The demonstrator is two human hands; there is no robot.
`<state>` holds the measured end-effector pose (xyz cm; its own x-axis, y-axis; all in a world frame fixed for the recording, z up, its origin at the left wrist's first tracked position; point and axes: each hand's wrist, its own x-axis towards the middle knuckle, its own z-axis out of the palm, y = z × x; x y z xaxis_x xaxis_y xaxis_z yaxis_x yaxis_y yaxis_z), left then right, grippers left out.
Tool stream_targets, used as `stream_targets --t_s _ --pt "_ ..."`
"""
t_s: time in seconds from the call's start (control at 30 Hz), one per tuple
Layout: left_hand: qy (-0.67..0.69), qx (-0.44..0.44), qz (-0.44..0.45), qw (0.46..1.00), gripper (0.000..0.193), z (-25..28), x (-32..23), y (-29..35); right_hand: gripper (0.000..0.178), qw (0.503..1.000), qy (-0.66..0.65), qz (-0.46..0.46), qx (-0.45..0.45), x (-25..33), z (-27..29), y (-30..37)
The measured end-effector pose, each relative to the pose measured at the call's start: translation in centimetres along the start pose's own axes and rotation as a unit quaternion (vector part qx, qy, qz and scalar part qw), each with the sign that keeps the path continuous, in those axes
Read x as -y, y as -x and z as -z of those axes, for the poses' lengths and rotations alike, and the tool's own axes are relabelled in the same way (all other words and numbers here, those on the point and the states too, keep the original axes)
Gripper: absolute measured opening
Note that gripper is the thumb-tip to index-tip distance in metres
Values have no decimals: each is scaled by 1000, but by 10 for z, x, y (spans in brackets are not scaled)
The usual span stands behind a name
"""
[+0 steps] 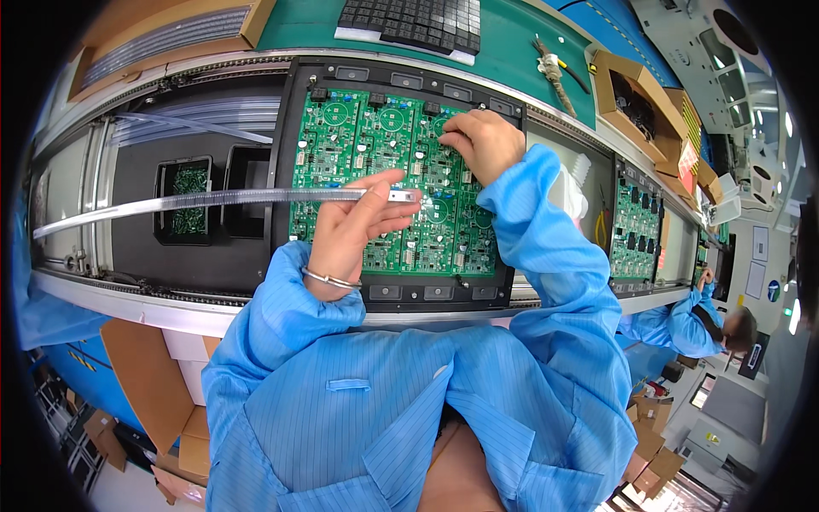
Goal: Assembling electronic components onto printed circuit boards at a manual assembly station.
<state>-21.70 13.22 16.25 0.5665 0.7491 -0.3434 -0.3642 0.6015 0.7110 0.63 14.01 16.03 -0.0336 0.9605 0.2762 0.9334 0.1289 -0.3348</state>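
A long clear plastic component tube [213,198] lies across my left hand [345,235], which is closed on it near one end. The tube's far end reaches out to the left over the conveyor. Below it is a green circuit board panel [435,256] with many small parts, set in a black carrier frame [386,293]. My right hand [489,143] is over the panel's upper right area, fingers bent and pinched close to the board. Whatever the pinch holds is too small or hidden to make out.
Left of the frame are a black bin of small green parts [189,200], another black bin [247,192] and more clear tubes [196,119]. A black tray of parts [409,26] and pliers [573,75] lie beyond. Another carrier [636,226] and a co-worker [687,324] are at right.
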Motion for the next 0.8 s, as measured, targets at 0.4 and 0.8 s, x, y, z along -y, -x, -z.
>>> stream_targets --t_s 0.4,0.8 --pt "-108 0 -32 994 30 -7 8 9 10 999 10 -9 35 -17 -5 -8" --pt "-152 6 -83 985 26 -3 16 10 8 998 6 -42 35 5 -19 -13"
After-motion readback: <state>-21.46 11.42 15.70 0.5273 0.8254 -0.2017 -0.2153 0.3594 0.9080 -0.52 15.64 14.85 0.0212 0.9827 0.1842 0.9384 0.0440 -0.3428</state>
